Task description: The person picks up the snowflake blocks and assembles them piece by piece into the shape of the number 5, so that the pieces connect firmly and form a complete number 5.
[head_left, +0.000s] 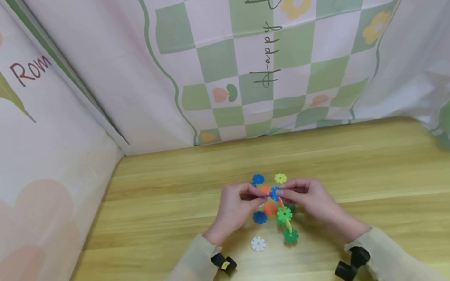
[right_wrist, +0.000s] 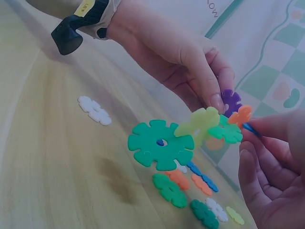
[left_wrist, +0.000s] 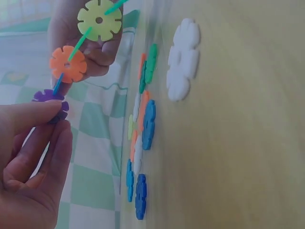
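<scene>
My left hand (head_left: 236,206) pinches a purple flower-shaped notched disc (left_wrist: 50,102) between thumb and fingers. Opposite it, my right hand (head_left: 312,197) pinches a blue disc (head_left: 274,193) at the upper end of a chain of linked discs. That chain runs through an orange disc (left_wrist: 68,64), a light green disc (right_wrist: 226,131), a yellow disc (right_wrist: 198,125) and a green disc (right_wrist: 160,144), and hangs over the table toward the front. The purple disc meets the blue one at its edge; whether their slots are engaged I cannot tell.
Several loose discs lie on the wooden table (head_left: 159,255) beneath and around the hands, among them a dark blue disc (head_left: 260,217), a yellow-green disc (head_left: 280,178) and a white disc (head_left: 258,243) nearer the front. A patterned curtain (head_left: 214,60) hangs behind the table.
</scene>
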{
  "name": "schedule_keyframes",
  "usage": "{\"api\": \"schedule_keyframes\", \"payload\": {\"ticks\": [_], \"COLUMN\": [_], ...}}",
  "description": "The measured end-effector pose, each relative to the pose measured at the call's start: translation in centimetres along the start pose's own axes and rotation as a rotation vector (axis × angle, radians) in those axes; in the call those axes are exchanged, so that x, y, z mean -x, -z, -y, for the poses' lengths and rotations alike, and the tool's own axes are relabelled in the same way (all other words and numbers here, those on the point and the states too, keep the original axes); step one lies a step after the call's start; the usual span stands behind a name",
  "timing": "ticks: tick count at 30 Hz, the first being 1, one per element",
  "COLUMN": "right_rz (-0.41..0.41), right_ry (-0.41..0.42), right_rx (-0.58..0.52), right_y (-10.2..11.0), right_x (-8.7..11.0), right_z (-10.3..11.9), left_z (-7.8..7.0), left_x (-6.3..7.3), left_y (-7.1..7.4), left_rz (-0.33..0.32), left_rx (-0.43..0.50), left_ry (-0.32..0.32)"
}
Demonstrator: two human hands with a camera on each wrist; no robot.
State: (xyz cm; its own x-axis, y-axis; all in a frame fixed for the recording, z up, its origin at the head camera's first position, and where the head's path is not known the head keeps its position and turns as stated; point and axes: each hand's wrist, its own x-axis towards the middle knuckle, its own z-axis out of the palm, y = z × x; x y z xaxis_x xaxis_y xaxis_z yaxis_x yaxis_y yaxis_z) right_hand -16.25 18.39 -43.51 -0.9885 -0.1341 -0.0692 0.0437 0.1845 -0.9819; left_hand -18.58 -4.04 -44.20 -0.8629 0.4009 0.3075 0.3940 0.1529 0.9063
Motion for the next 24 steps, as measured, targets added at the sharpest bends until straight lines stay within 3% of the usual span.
{"api": "schedule_keyframes", "payload": {"ticks": [24], "right_rz": [0.003], "right_ry": [0.008], "right_rx": [0.021], "right_y": [-0.62], "right_x": [-0.27], "right_z": [-0.31], "left_z": [0.63], "left_x": [0.35], "left_y": [0.12], "left_rz": [0.009], "left_rx": [0.017], "left_ry": [0.037]}}
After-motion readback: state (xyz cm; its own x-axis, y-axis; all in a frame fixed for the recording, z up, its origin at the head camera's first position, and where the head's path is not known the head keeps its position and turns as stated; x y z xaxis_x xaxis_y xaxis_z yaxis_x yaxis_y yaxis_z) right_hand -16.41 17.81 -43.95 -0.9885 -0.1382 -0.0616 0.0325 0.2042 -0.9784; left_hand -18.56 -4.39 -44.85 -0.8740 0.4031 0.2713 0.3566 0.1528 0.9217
